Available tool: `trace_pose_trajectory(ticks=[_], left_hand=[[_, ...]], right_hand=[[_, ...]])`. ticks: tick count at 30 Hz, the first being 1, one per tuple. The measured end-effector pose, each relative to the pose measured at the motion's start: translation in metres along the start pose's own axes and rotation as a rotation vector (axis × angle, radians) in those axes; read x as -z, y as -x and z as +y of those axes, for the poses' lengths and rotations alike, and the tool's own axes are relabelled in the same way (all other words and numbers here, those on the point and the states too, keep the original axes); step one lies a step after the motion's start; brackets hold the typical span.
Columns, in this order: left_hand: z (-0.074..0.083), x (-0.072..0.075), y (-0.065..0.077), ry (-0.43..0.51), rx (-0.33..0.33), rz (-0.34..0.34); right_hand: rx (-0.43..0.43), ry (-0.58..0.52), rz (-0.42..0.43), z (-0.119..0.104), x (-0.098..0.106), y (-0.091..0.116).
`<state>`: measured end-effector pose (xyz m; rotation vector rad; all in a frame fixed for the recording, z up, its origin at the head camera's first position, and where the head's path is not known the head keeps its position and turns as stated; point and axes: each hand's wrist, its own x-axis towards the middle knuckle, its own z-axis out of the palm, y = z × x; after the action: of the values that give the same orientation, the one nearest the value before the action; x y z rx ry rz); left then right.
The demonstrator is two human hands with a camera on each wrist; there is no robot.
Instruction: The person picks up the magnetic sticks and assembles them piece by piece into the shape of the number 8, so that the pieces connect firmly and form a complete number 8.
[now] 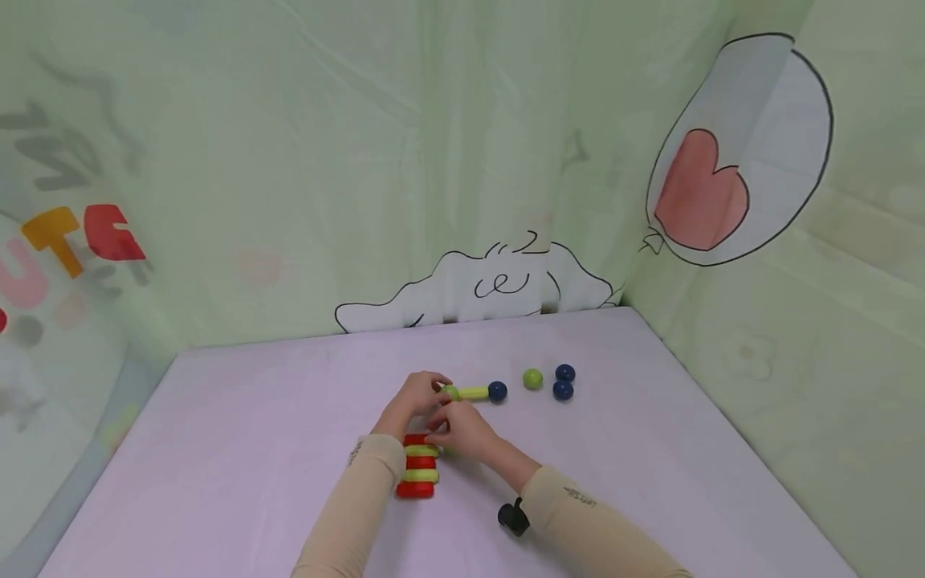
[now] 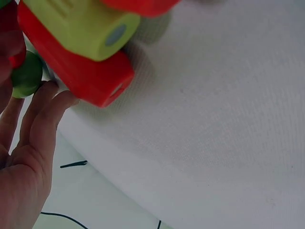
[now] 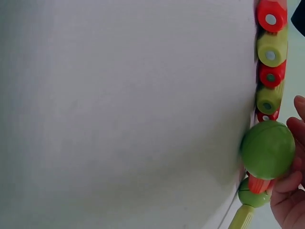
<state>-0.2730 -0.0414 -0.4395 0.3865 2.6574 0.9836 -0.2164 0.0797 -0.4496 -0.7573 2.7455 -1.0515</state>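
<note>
In the head view my left hand (image 1: 417, 395) pinches a green ball (image 1: 451, 392). A yellow-green magnetic rod (image 1: 474, 393) runs from that ball to a dark blue ball (image 1: 497, 392). My right hand (image 1: 465, 431), just nearer to me, grips a short red magnetic rod (image 3: 258, 184) with its fingertips. In the right wrist view a second green ball (image 3: 268, 150) sits at the near end of this red rod, and the rod's far end meets the first ball. The right hand mostly hides the second ball in the head view.
Several red and yellow-green rods (image 1: 417, 463) lie side by side next to the left forearm. Farther right on the table (image 1: 289, 449) are a loose green ball (image 1: 532, 379) and two dark blue balls (image 1: 564, 390). A small black device (image 1: 514, 518) is at the right wrist.
</note>
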Motion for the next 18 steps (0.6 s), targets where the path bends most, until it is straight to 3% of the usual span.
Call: trace_pose_trajectory(ticks=[10,18], left_hand=[[-0.0015,-0.0014,-0.0007,-0.046,-0.033,0.003],[-0.0016,-0.0010,-0.0011,-0.041,-0.004,-0.012]], right_hand=[[-0.034,0.056,-0.024,-0.0011,-0.0069,-0.0042],[-0.034,0.145,-0.071,-0.0036,-0.0078,-0.0072]])
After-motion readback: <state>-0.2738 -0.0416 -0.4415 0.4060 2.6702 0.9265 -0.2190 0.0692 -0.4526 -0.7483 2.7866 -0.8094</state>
